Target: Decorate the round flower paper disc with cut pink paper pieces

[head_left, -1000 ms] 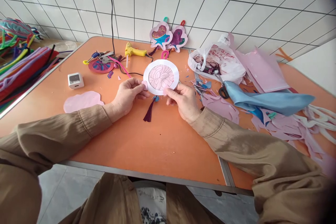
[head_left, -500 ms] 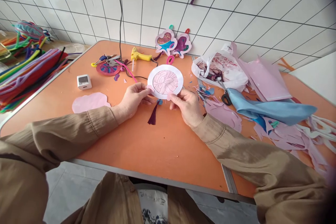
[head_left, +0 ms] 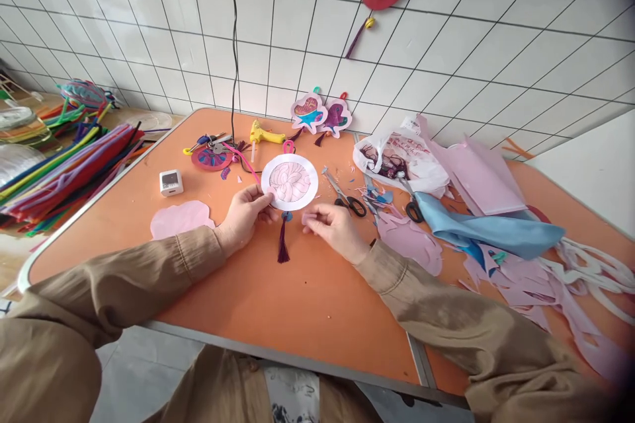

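My left hand (head_left: 247,215) is closed on the left edge of a round ornament (head_left: 313,184). It has a white ring frame around a pink centre with petal-like line drawing. A pink loop (head_left: 288,145) sticks up at its top, and a dark purple tassel (head_left: 283,244) hangs below from a small blue piece. Just right of the tassel, apart from the ornament, is my right hand (head_left: 337,228). Its fingers are curled with thumb and fingertips together, and I see nothing between them. Black-handled scissors (head_left: 354,205) lie beyond the right hand.
A yellow glue gun (head_left: 265,134) lies at the back, near two finished hangings (head_left: 308,112) against the tiled wall. Left are a white cube (head_left: 171,182) and a pink cutout (head_left: 181,219). Right are a plastic bag (head_left: 426,168), blue fabric (head_left: 491,228) and pink scraps (head_left: 409,242).
My right hand has let go of the ornament's edge and drawn down, apart from it. My left hand still holds the ornament. The view has tilted up, showing more of the red wall hanging.
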Tool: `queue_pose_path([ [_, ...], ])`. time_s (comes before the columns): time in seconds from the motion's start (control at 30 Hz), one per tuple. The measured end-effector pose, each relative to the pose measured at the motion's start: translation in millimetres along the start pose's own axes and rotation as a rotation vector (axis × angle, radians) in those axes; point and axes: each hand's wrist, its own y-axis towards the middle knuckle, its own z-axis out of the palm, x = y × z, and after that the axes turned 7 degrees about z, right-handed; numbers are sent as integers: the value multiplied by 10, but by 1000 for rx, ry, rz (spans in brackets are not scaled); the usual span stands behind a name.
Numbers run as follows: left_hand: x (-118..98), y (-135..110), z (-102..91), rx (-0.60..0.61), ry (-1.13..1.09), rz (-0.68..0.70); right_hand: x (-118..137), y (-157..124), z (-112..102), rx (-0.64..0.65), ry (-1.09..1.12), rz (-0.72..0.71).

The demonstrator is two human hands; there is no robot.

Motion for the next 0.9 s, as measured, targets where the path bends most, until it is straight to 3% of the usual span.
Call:
queue_pose_path([
  [0.17, 14, -5, -17, 48, 26, 16, 44, -36, -15, 141, -37, -5],
  [0.4, 43, -2, 6, 169, 169, 22, 22, 5, -4, -35, 53, 42],
  [0.67, 0, -44, 44, 89, 187, -3, -61, 33, -57, -109, 153, 71],
  [0.9, -13, -72, 93, 76, 246, -27, -28, -14, -66, -64, 116, 97],
])
